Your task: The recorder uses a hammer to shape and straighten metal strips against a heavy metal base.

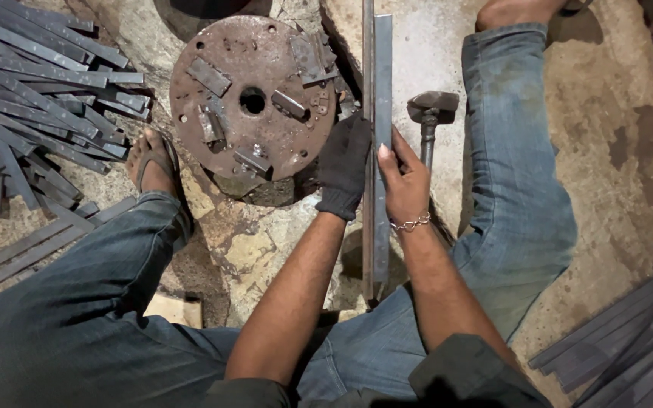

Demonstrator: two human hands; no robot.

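A long flat steel bar (pixel 381 91) runs from the top of the view down between my knees. My left hand (pixel 344 166), in a dark glove, grips its left edge. My right hand (pixel 403 181), bare with a chain bracelet at the wrist, holds its right edge with the thumb on top. A rusty round steel plate (pixel 221 121) with a centre hole and small welded blocks lies just left of the bar. A hammer (pixel 431 113) rests head-up on the floor right of the bar, close to my right hand.
A heap of cut flat steel strips (pixel 32 98) lies at the left. More strips (pixel 629 340) are stacked at the lower right. My sandalled left foot (pixel 153 162) rests beside the plate and my right leg (pixel 515 166) stretches along the right. The floor is rough stone.
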